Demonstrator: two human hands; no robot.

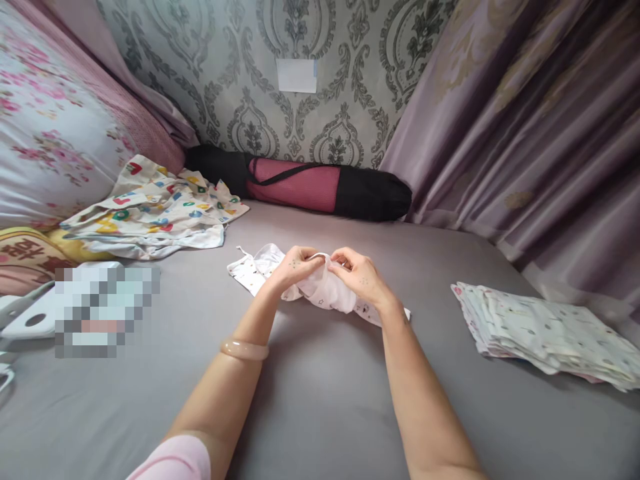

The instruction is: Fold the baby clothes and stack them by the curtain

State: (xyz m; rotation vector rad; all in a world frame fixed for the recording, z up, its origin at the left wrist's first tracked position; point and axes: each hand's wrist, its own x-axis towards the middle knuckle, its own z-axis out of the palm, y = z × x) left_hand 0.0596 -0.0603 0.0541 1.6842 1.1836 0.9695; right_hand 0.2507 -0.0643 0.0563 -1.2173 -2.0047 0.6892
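A small white baby garment (323, 293) with a scattered dark print lies bunched on the grey sheet (320, 400). One end spreads out flat to the left, with a thin tie sticking up from it. My left hand (297, 267) pinches the gathered cloth near its top edge. Close beside it, my right hand (357, 273) grips the same edge between thumb and fingers. The cloth is raised a little where both hands hold it. Part of the garment on the right passes under my right hand and wrist.
Folded printed cloths (545, 330) are stacked at the right. At the left lie a colourful patterned cloth (165, 207), a floral pillow (55, 133) and a white object (40, 317), partly blurred out. A pink-and-black long bag (300, 185) rests against the wall; a purple curtain (480, 120) hangs right.
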